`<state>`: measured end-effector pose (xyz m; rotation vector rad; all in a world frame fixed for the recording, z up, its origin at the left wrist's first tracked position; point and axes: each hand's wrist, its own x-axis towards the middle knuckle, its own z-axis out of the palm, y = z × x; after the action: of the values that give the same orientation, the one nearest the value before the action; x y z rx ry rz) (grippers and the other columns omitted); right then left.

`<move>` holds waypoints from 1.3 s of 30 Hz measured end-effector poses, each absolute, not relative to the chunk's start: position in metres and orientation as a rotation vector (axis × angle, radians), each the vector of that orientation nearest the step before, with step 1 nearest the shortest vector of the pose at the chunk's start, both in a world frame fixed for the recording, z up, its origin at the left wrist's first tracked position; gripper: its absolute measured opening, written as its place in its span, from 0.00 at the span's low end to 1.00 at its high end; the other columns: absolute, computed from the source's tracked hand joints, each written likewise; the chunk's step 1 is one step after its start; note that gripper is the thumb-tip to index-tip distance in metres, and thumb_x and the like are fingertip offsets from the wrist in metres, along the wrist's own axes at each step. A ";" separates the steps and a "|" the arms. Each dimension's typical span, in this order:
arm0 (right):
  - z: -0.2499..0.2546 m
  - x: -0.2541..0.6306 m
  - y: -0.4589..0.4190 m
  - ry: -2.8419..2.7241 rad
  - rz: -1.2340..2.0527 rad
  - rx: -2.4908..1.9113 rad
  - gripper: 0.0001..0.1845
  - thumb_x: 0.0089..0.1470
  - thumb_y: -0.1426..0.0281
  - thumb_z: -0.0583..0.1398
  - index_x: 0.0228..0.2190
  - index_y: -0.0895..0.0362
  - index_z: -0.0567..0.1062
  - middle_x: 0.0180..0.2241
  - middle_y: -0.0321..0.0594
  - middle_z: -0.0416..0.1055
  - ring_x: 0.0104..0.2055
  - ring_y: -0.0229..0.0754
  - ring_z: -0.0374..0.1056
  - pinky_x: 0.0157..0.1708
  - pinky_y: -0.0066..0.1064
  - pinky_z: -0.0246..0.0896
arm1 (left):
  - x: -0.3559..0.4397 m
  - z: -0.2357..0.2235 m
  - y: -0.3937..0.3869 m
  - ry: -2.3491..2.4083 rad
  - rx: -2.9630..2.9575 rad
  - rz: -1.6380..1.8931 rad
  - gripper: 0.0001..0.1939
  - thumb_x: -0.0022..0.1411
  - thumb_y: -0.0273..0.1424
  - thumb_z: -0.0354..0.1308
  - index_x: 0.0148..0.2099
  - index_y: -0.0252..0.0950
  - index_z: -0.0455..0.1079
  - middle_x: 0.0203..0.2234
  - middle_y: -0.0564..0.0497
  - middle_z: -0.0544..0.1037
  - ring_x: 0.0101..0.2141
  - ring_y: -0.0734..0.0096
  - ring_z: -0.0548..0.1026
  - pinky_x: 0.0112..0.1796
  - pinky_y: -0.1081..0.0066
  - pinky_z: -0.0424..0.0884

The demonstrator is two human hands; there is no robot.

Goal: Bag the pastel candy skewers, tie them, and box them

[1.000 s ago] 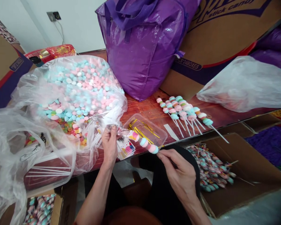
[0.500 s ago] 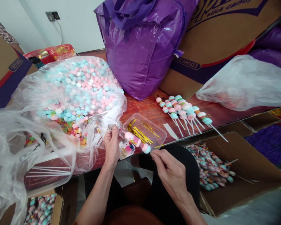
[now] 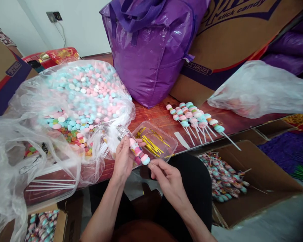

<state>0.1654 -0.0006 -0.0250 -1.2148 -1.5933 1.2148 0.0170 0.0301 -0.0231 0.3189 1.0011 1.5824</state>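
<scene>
A skewer of pink and blue marshmallow candies [image 3: 142, 157] lies slantwise between my hands, in a clear printed wrapper [image 3: 122, 130]. My left hand [image 3: 124, 157] is closed round the wrapped upper part, thumb on top. At the lower end, beneath the blue candy, the fingertips of my right hand [image 3: 169, 179] pinch the stick, which is mostly hidden by them. Just behind the skewer stands a clear plastic tray [image 3: 172, 148] with gold twist ties [image 3: 151, 145]. Several unwrapped candy skewers [image 3: 193, 117] lie side by side on the table to the right.
A big clear bag of loose candies [image 3: 88, 87] covers the table's left. White sticks [image 3: 52, 185] lie near its front edge. A purple bag [image 3: 151, 57] and a carton [image 3: 232, 37] stand behind. Cartons of finished skewers [image 3: 224, 178] sit below the table.
The skewer has moved left and turned more steeply downward, and my right hand has come left with it. My left hand now wraps further round the wrapper. The view has shifted slightly.
</scene>
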 end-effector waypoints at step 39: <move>-0.037 0.137 -0.008 -1.444 1.397 -1.201 0.17 0.63 0.62 0.55 0.25 0.56 0.68 0.19 0.30 0.61 0.21 0.34 0.56 0.23 0.26 0.52 | 0.024 -0.022 0.014 1.030 0.427 1.520 0.20 0.59 0.48 0.63 0.39 0.35 0.72 0.32 0.47 0.80 0.34 0.65 0.81 0.34 0.70 0.75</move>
<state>0.1367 -0.0082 -0.0372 -1.2011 -1.4440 1.3966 0.0235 0.0138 -0.0217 0.4271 1.0301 1.5196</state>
